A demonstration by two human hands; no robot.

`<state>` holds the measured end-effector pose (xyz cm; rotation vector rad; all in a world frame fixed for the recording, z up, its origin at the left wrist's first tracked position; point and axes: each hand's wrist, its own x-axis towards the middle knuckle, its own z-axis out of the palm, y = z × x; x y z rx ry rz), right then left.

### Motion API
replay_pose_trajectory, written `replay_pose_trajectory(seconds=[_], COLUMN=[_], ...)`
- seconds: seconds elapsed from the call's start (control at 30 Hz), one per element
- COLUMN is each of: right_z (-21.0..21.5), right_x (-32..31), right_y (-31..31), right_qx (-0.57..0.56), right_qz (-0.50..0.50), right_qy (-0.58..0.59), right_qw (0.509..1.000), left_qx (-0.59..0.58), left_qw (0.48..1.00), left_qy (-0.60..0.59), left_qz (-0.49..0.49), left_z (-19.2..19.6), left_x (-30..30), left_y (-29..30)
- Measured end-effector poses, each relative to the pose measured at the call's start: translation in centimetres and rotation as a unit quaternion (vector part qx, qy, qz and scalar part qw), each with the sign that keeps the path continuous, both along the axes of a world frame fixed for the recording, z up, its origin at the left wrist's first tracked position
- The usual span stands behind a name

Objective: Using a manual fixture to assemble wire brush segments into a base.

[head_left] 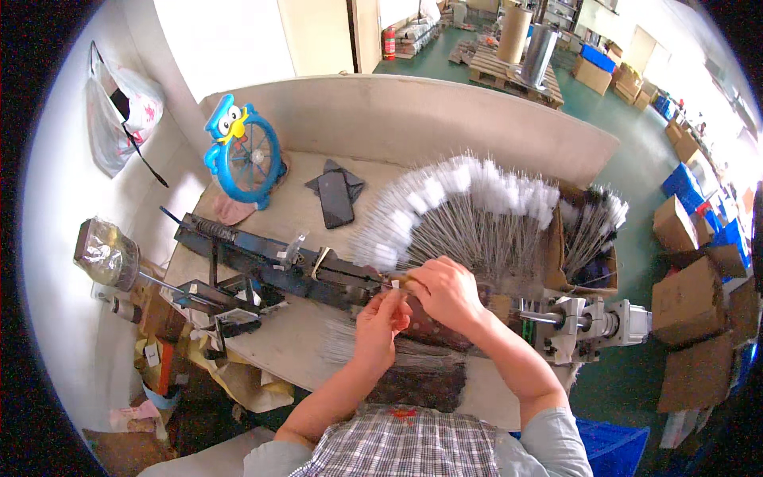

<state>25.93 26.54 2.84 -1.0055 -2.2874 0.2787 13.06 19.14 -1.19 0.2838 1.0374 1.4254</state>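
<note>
brushes [469,211] — a wide fan of finished white-tipped ones — already lie behind the machine [318,270]; bare wires [350,338] wait in front (many left). left hand [380,318] pinches a white tuft [395,284], right hand [445,290] closes over the jig.

bright daylight, glare, fisheye-warped edges

white tag [395,284] | small, pinched btwn hands | over dark machine bar [262,258], mid-bench
</note>
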Motion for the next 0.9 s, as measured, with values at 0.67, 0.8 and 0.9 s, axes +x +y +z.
replay_pose_trajectory(seconds=[0.67,0.8,0.9], right_z=[-0.3,-0.8,-0.9], right_x=[-2.5,-1.2,-0.9], right_y=[-2.7,-2.0,-2.1], right_qx=[0.04,0.083,0.103], right_qz=[-0.069,-0.048,-0.015], right_qy=[0.029,0.051,0.059], right_qw=[0.996,0.994,0.993], left_qx=[0.056,0.044,0.04], left_qw=[0.992,0.993,0.993], left_qy=[-0.105,-0.093,-0.058], left_qz=[0.048,0.058,0.098], left_z=[0.1,-1.1,-0.5], left_x=[0.3,0.4,1.0], left_y=[-0.1,0.4,0.6])
